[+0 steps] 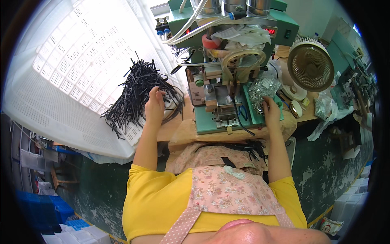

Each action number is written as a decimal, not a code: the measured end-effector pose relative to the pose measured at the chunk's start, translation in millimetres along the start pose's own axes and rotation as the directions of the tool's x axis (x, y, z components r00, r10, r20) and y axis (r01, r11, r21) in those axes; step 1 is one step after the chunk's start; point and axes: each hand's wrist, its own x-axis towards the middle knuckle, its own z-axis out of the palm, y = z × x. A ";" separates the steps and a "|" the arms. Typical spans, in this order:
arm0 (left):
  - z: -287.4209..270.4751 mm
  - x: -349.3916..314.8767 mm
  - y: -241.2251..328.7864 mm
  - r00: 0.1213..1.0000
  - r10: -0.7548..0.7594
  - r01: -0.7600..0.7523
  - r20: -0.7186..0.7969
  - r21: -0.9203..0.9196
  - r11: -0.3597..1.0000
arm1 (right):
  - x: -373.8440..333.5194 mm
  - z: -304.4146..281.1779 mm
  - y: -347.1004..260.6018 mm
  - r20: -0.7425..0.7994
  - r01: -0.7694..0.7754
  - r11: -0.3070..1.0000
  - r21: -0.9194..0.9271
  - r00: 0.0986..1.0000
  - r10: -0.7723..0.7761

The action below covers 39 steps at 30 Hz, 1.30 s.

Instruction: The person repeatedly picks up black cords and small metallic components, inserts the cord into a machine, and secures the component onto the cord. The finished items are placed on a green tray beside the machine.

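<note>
My left hand (154, 107) is at the right side of a heap of thin black strips (140, 83). Its fingers are pinched together, with the dark end of a black strip at their tips. My right hand (271, 110) reaches to a pile of small shiny metal pieces (258, 92) beside the machine. Its fingertips are drawn together there; whatever lies between them is too small to make out. Between the hands stands a green bench press (227, 101), and a black cord-like strip (240, 120) hangs over its front edge.
A large white perforated plastic basket (91, 118) leans at the left, under the strips. To the right are a round fan (310, 67), a roll of pale tape (293, 90) and a bag of metal pieces (323, 106). More black strips (254, 149) lie on my lap.
</note>
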 end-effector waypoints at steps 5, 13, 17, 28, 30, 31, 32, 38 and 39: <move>4.5 -14.1 60.4 0.991 -0.134 0.126 0.009 -0.408 0.904 | -4.0 2.4 -20.9 -0.027 -0.109 0.991 0.081 0.993 0.111; -2.1 17.0 159.0 0.976 -0.034 0.161 0.214 -0.610 0.776 | 28.5 -0.9 -102.3 0.100 -0.193 0.830 0.524 0.981 0.165; 2.0 31.4 170.2 0.980 -0.058 0.171 0.192 -0.648 0.742 | 35.3 -0.2 -134.6 0.206 -0.196 0.801 0.566 0.974 0.093; 17.3 13.0 160.0 0.989 0.111 -0.021 0.093 -0.669 0.743 | 24.7 20.0 -151.3 0.196 -0.208 0.779 0.591 0.974 0.111; 34.1 -3.4 166.8 0.901 0.419 -0.416 -0.110 -0.494 0.764 | 27.6 15.0 -149.8 0.176 -0.137 0.875 0.464 0.983 0.061; 45.1 -11.9 172.2 0.847 0.520 -0.506 -0.109 -0.464 0.727 | 28.6 10.8 -147.6 0.158 -0.070 0.933 0.353 0.987 0.015; 54.6 -18.8 176.5 0.764 0.630 -0.614 -0.138 -0.457 0.644 | 29.8 6.8 -144.7 0.110 0.046 0.965 0.256 0.991 -0.077; 74.5 -26.4 173.0 0.720 0.688 -0.672 -0.092 -0.342 0.657 | 28.7 -21.0 -84.0 -0.350 0.134 0.905 0.404 0.937 0.017; 77.1 -25.9 173.2 0.719 0.685 -0.677 -0.116 -0.338 0.653 | 29.3 -26.3 -66.2 -0.275 0.050 0.942 0.332 0.960 0.046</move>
